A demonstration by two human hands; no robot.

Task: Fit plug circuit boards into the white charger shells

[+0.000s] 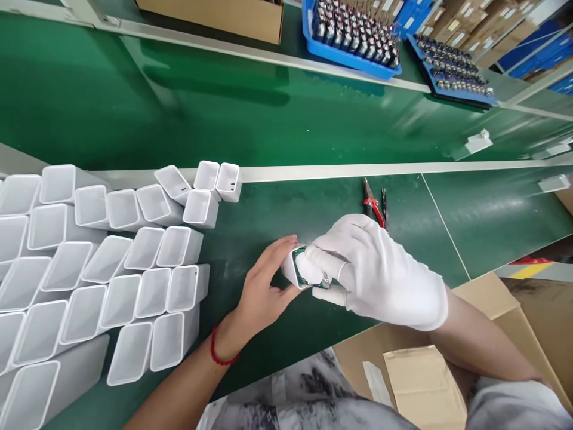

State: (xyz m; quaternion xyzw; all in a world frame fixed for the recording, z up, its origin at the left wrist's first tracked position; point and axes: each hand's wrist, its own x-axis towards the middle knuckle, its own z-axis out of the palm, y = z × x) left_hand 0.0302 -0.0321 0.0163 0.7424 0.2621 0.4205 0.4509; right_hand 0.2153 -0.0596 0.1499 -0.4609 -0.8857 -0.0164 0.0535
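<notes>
The white rectangular open-ended plastic housing [289,271] is held just above the green work surface [250,227] or resting on it; which cannot be determined. The bare left hand [262,286] has fingers and thumb clamped about its sides. The white-gloved right hand [380,269] has its fingers bunched at the opening; whether they pinch the flat green circuit board [296,260] there is hidden. Good practice, in this assessor's judgement: keep the housing steady, the board square to the walls, and pressure light and even. The housing appears matt and thin-walled, its mouth corners rounded.
</notes>
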